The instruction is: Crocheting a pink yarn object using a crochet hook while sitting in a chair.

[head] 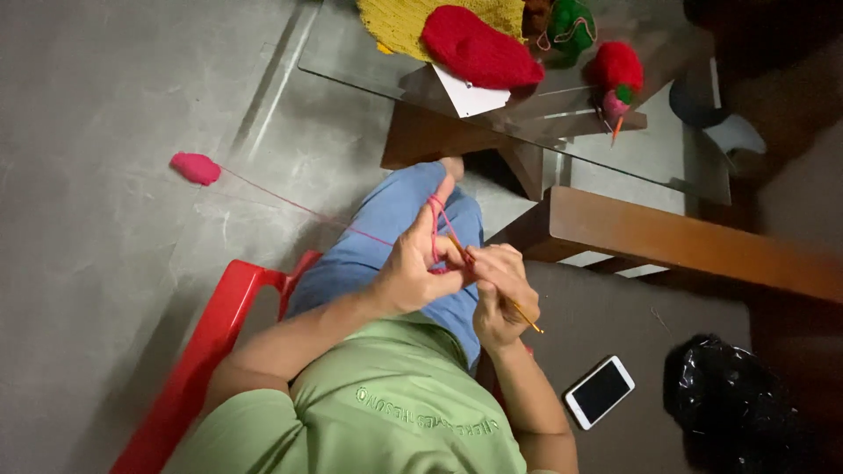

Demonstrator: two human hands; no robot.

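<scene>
Two hands met over the person's lap, just in front of the red chair [189, 369], and both were busy with one strand of pink yarn [290, 204]. The left hand [417, 268] had the yarn wound over its raised forefinger, its other fingers [448, 279] pinched together on a small pink piece of work, most of it hidden behind them. The right hand [500, 294] had its fingers closed around a thin hook [518, 309] with a yellowish shaft, gripped near the middle, its tip pointing into the work. From the left hand the yarn ran taut across the floor [105, 105] to a small pink ball [195, 168], which lay well away from the chair on its left. The yarn looked light, soft and limp, likely to snag or slip loose unless kept under gentle tension, so it seemed best held wrapped over a finger, as here. The hook seemed stiff, slim and smooth, best taken like a pencil. Beyond the chair stood a glass table [632, 149] with red, yellow and green knitted pieces; a phone [599, 391] lay on the floor to the chair's right.
</scene>
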